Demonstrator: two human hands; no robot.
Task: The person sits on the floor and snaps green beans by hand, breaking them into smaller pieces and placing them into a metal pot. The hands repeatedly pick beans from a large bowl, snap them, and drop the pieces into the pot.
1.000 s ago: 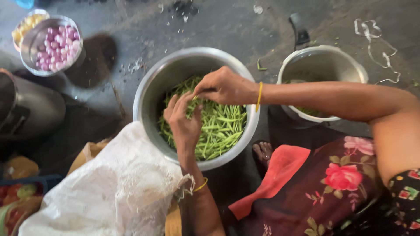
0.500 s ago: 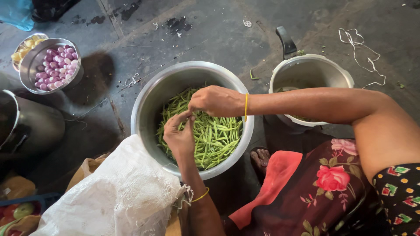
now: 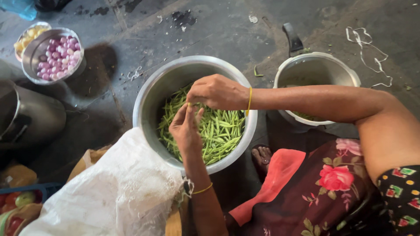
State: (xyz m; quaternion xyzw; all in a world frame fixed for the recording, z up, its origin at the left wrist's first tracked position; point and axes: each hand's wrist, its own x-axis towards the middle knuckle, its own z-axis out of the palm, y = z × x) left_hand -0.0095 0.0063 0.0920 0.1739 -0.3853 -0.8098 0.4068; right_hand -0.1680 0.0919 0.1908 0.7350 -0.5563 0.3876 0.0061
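Grey concrete floor (image 3: 218, 30), stained and littered with scraps, seen from above the seated person. Centre: a large steel basin (image 3: 148, 94) about half filled with cut green beans (image 3: 218, 131). The left hand (image 3: 186, 129) rises from the lower edge of the view, fingers spread, tips at a bean; the right hand (image 3: 218, 91) reaches across from the right, its grip pinched on the same bean end, so both hands meet over the heap at the basin's middle.

Compared with the view half a second earlier, the hands have lifted slightly off the heap and drawn together, which reads as a single bean picked up and being snapped or trimmed between them.

Surroundings: a white plastic sack (image 3: 109, 192) lies against the basin's near-left rim, closing that side. A smaller pot with a dark handle (image 3: 315, 72) stands just beside the basin on the right, under the right forearm. A bowl of small pink onions (image 3: 54, 54) and a dark vessel (image 3: 30, 118) sit well apart at left. Open floor remains beyond the basin's far rim.
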